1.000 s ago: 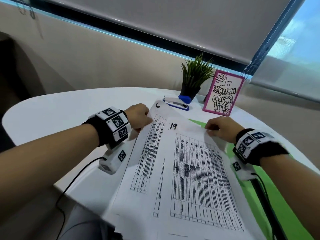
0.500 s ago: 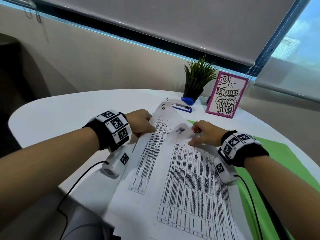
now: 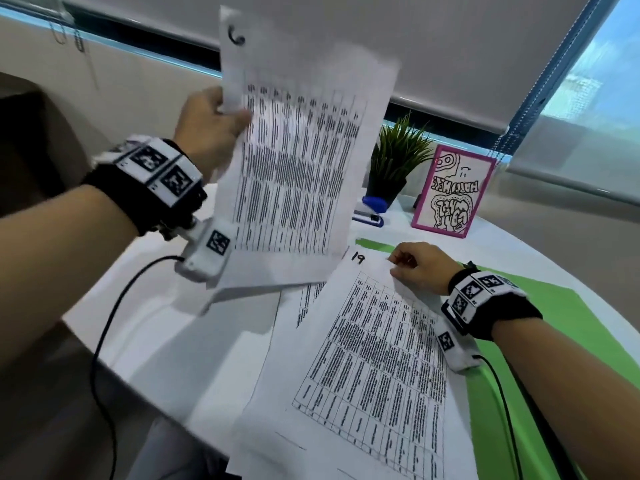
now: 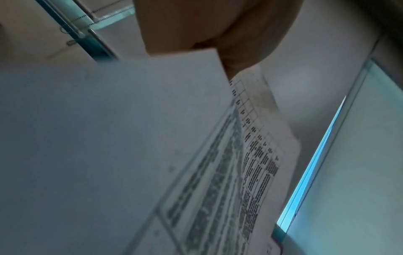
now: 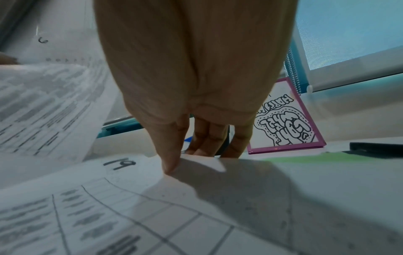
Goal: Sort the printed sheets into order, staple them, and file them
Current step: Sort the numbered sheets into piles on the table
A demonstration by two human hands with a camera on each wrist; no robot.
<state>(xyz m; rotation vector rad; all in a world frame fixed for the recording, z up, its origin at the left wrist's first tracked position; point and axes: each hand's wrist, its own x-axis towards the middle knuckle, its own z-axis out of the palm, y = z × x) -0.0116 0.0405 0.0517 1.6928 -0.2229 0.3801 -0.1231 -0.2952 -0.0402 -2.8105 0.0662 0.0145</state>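
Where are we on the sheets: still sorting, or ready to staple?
Still sorting. No bundle looks stapled or filed. The left hand holds the sheet marked 6 up off the table, and the right hand pinches the top edge of the sheet marked 19. The stapler lies untouched by the plant; stapling and filing remain.

The sheet marked 6 (image 3: 294,161), white with a dense printed table, is held up off the table, nearly upright and slightly tilted, its lower edge hanging over the other papers. The sheet marked 19 (image 3: 374,358) lies flat on top of the loose pile of sheets (image 3: 277,403), slightly askew. Behind them a blue and white stapler (image 3: 372,213) rests on the table.
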